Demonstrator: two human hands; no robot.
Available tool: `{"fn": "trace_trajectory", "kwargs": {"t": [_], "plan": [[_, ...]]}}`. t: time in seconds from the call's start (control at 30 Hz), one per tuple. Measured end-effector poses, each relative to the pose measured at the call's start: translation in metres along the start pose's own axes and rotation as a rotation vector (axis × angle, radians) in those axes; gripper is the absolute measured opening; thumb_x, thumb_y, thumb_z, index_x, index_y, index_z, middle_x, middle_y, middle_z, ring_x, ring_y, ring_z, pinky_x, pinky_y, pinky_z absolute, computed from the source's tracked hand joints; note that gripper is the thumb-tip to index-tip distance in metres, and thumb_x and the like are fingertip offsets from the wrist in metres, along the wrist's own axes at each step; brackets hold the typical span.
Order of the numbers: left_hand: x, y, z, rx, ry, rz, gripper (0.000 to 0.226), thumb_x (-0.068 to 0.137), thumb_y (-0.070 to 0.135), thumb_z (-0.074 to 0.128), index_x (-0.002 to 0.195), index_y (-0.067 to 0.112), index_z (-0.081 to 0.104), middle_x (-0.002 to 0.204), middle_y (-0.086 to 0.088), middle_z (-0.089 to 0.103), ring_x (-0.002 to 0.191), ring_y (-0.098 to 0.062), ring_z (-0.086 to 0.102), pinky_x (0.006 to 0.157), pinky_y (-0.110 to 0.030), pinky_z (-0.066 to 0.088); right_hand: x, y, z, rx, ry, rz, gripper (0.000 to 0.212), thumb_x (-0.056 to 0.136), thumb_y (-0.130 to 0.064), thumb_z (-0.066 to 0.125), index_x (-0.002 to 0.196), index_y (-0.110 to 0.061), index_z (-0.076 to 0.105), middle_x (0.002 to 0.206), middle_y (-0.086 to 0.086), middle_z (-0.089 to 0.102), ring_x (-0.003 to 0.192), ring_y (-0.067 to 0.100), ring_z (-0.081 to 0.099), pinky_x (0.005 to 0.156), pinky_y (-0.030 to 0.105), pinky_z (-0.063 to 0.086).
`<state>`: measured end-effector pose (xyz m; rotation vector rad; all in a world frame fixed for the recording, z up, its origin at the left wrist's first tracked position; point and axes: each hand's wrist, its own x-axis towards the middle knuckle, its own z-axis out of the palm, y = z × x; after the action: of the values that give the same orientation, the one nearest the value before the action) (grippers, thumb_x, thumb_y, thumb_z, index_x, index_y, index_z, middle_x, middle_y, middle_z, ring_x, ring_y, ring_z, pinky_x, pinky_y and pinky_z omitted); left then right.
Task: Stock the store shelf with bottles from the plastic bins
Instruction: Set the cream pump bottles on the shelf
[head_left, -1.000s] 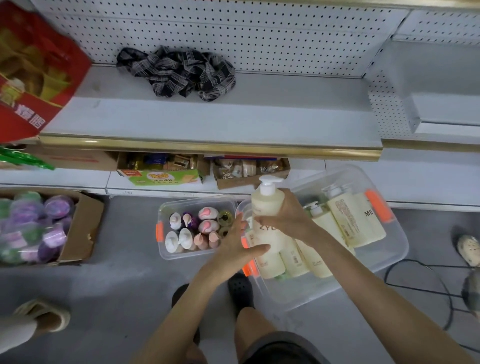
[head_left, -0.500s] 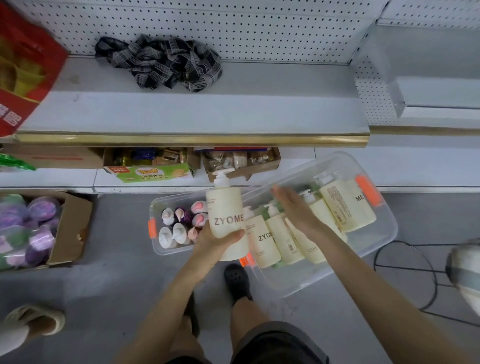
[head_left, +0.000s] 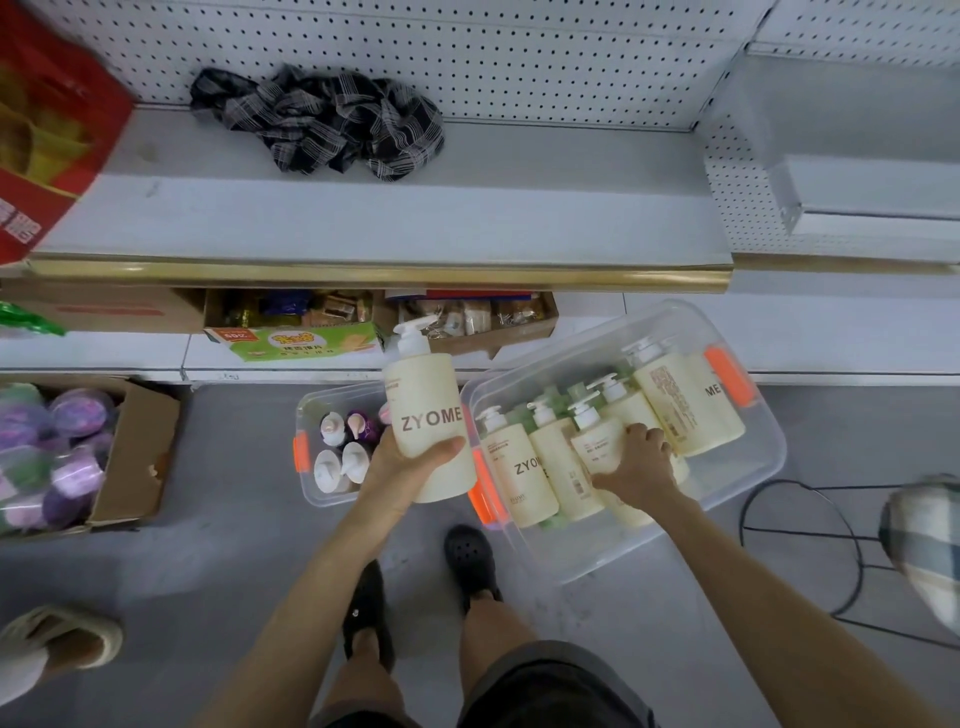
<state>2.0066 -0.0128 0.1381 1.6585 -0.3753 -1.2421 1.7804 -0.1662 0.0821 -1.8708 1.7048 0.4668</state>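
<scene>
Centre frame: left hand (head_left: 410, 470) gripped ZYOME bottle (head_left: 427, 410), long axis near-vertical, pump toward frame top; right hand (head_left: 632, 465) clasped a binned bottle (head_left: 597, 448).

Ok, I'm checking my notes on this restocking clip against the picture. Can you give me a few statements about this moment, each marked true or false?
1. The left hand holds the ZYOME bottle upright, pump on top. True.
2. The right hand hangs empty outside the large clear bin. False: it reaches into that bin and grips a cream bottle lying there.
3. A plaid cloth lies crumpled on the upper shelf. True.
4. Several cream pump bottles already stand on the upper shelf. False: none shows on it yet.
</scene>
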Motion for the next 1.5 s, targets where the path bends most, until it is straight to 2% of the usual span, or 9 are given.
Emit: {"fn": "trace_trajectory", "kwargs": {"t": [0.27, 0.43, 0.57, 0.73, 0.93, 1.07, 1.3, 1.4, 1.5], "plan": [[-0.005, 0.019, -0.007, 0.003, 0.0, 0.037, 0.025, 0.07, 0.021, 0.076, 0.087, 0.029, 0.059, 0.074, 0.012, 0.069, 0.067, 0.002, 0.066, 0.064, -0.023, 0.053, -0.005, 0.013, 0.002, 0.058, -0.157, -0.077, 0.097, 0.073, -0.024, 0.078, 0.142, -0.014, 0.01, 0.128, 0.013, 0.041, 0.112, 0.032, 0.046, 0.095, 0.041, 0.042], [-0.01, 0.023, -0.021, 0.017, 0.03, 0.013, 0.043, 0.066, 0.036, 0.077, 0.103, 0.02, 0.06, 0.092, -0.007, 0.07, 0.085, -0.028, 0.066, 0.06, -0.031, 0.051, -0.021, 0.005, 0.012, 0.294, -0.091, 0.085, 0.095, 0.065, -0.031, 0.083, 0.137, -0.007, 0.026, 0.127, 0.011, 0.044, 0.115, 0.028, 0.046, 0.096, 0.041, 0.044], [-0.011, 0.044, -0.043, 0.056, 0.034, 0.035, 0.041, 0.062, 0.036, 0.073, 0.098, 0.019, 0.06, 0.076, -0.006, 0.072, 0.068, -0.024, 0.067, 0.068, -0.04, 0.049, -0.038, -0.028, 0.013, 0.532, -0.12, 0.006, 0.075, 0.056, -0.034, 0.082, 0.119, -0.015, 0.046, 0.107, 0.001, 0.06, 0.099, 0.019, 0.059, 0.079, 0.035, 0.053], [-0.012, 0.084, -0.083, 0.056, 0.034, 0.187, 0.027, 0.078, 0.017, 0.074, 0.094, 0.03, 0.056, 0.089, 0.009, 0.065, 0.08, -0.007, 0.062, 0.058, -0.018, 0.047, -0.077, -0.101, -0.02, 0.814, -0.119, -0.22, 0.023, 0.082, -0.016, 0.069, 0.104, -0.018, 0.062, 0.096, 0.001, 0.07, 0.085, 0.014, 0.067, 0.059, 0.017, 0.051], [-0.025, 0.136, -0.149, 0.021, 0.08, 0.322, 0.035, 0.08, 0.014, 0.069, 0.11, 0.021, 0.053, 0.099, 0.005, 0.063, 0.088, -0.01, 0.061, 0.065, -0.022, 0.046, -0.116, -0.178, -0.065, 1.526, -0.503, -0.163, 0.052, 0.081, -0.036, 0.065, 0.124, -0.009, 0.053, 0.099, 0.014, 0.065, 0.085, 0.026, 0.064, 0.067, 0.036, 0.053], [-0.043, 0.171, -0.189, -0.02, 0.124, 0.409, 0.028, 0.084, 0.013, 0.064, 0.107, 0.02, 0.05, 0.092, 0.005, 0.062, 0.078, -0.009, 0.059, 0.048, -0.016, 0.047, -0.141, -0.227, -0.083, 1.827, -0.734, -0.289, 0.059, 0.083, -0.049, 0.06, 0.127, -0.011, 0.051, 0.106, 0.017, 0.06, 0.094, 0.03, 0.061, 0.077, 0.047, 0.054], [-0.071, 0.223, -0.257, -0.048, 0.124, 0.527, 0.049, 0.064, 0.033, 0.077, 0.107, 0.026, 0.054, 0.101, 0.003, 0.066, 0.089, -0.013, 0.063, 0.064, -0.024, 0.047, -0.178, -0.307, -0.128, 1.81, -0.769, -0.639, 0.084, 0.061, -0.02, 0.086, 0.133, -0.01, 0.044, 0.119, 0.02, 0.057, 0.109, 0.035, 0.056, 0.088, 0.05, 0.05], [-0.079, 0.244, -0.276, -0.055, 0.136, 0.561, 0.051, 0.064, 0.036, 0.076, 0.109, 0.027, 0.053, 0.101, 0.004, 0.065, 0.09, -0.013, 0.062, 0.065, -0.025, 0.046, -0.184, -0.334, -0.149, 1.734, -0.662, -0.646, 0.079, 0.065, -0.025, 0.084, 0.134, -0.013, 0.047, 0.117, 0.016, 0.063, 0.106, 0.031, 0.061, 0.089, 0.047, 0.051], [-0.078, 0.265, -0.289, -0.103, 0.159, 0.574, 0.071, 0.047, 0.048, 0.072, 0.112, 0.027, 0.053, 0.103, 0.001, 0.065, 0.091, -0.015, 0.062, 0.065, -0.027, 0.048, -0.186, -0.36, -0.17, 1.632, -0.552, -0.65, 0.098, 0.038, -0.034, 0.095, 0.125, -0.016, 0.052, 0.106, 0.013, 0.069, 0.096, 0.026, 0.066, 0.079, 0.041, 0.056]]}}
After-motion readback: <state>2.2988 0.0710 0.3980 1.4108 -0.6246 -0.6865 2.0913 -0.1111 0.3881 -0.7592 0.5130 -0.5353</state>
